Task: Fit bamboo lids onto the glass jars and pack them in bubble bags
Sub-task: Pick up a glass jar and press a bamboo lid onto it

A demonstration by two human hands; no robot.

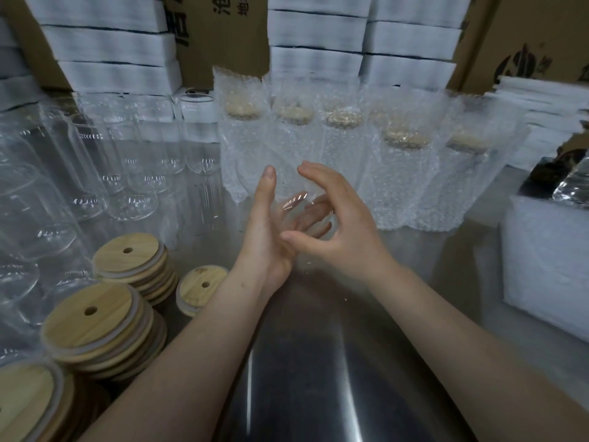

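Nearest, at lower left, stacks of bamboo lids point(92, 317) are piled on a steel table point(318, 362). Above the table a clear glass jar point(294, 202) is held between both hands: it is cradled on the straight fingers of the left hand point(267, 231) and clasped by the curled right hand point(341, 231). Empty jars point(127, 173) are crowded at left. Behind, a row of bagged jars point(350, 161) is partly hidden by the hands and backed by white foam stacks point(111, 43) and cardboard boxes point(216, 33).

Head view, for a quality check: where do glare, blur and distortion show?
Head view: glare streaks the shiny steel table and glints on the clear glass jar; the round bamboo lids at lower left look soft; the wide lens tilts the white foam stacks.
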